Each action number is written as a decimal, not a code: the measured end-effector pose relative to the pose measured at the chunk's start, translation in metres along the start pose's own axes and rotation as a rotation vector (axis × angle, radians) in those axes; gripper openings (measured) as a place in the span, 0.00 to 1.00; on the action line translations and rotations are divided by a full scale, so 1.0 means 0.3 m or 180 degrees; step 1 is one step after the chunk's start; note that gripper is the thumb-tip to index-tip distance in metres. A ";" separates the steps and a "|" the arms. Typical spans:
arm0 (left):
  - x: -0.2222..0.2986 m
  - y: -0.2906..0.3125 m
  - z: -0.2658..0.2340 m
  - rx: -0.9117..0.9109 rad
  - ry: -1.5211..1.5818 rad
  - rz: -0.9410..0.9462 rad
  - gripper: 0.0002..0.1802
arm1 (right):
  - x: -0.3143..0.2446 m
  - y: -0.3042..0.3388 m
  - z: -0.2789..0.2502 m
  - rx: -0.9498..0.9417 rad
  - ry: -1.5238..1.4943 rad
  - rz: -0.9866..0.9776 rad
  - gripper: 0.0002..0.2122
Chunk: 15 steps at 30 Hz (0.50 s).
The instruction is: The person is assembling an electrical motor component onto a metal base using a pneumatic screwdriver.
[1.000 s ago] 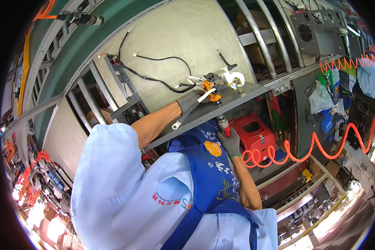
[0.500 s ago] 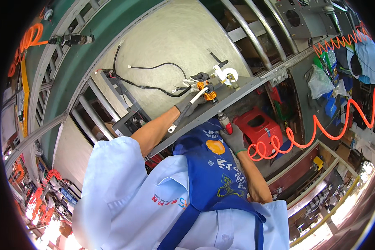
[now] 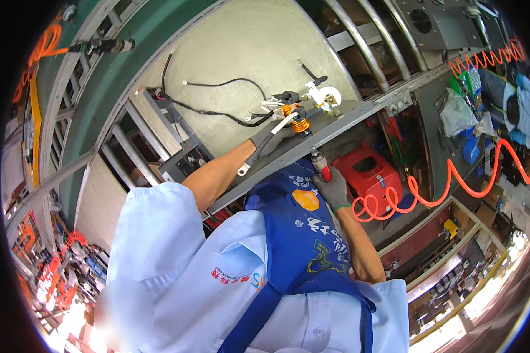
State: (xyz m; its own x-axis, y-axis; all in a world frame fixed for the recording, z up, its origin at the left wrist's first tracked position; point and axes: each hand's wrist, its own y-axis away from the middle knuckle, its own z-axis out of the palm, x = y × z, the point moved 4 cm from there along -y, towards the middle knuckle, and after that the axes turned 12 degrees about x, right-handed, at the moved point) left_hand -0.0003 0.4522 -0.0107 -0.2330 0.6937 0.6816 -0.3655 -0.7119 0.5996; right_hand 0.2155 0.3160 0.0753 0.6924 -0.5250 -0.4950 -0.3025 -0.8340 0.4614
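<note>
My left hand, in a grey glove, is closed around a copper-coloured coil at the front edge of a grey metal panel; some of its fingers are hidden. A thick white and grey cable with a ring terminal runs from the coil across that hand. Below the panel edge, my gloved right hand grips a red and silver air screwdriver, its tip pointing up toward the panel. Beyond the coil, a white round-ended part is mounted on the panel.
Black wires spread over the pale board. Metal rollers flank it. Under the panel is a red plastic stool. An orange coiled air hose stretches off to the right. Another hose tool hangs at the upper left.
The whole view has shifted slightly. Both hands keep their grip, the left at the coil and the right on the air screwdriver, with little visible movement.
</note>
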 end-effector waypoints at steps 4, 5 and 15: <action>-0.003 -0.001 0.012 0.0053 0.0204 -0.0073 0.25 | -0.022 0.007 -0.031 0.0119 0.0135 -0.0087 0.19; -0.067 -0.044 -0.019 0.0091 0.0137 -0.0097 0.25 | -0.025 0.013 -0.040 0.0081 0.0169 -0.0132 0.19; -0.178 -0.132 -0.048 -0.0395 0.0761 0.0315 0.17 | -0.062 0.026 -0.090 -0.0088 0.0349 0.0025 0.18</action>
State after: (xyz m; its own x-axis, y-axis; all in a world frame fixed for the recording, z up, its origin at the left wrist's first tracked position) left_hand 0.0137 0.4449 -0.0768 -0.4737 0.6380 0.6071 -0.4344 -0.7689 0.4691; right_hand 0.2181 0.3239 0.1080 0.7580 -0.5085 -0.4084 -0.2911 -0.8241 0.4859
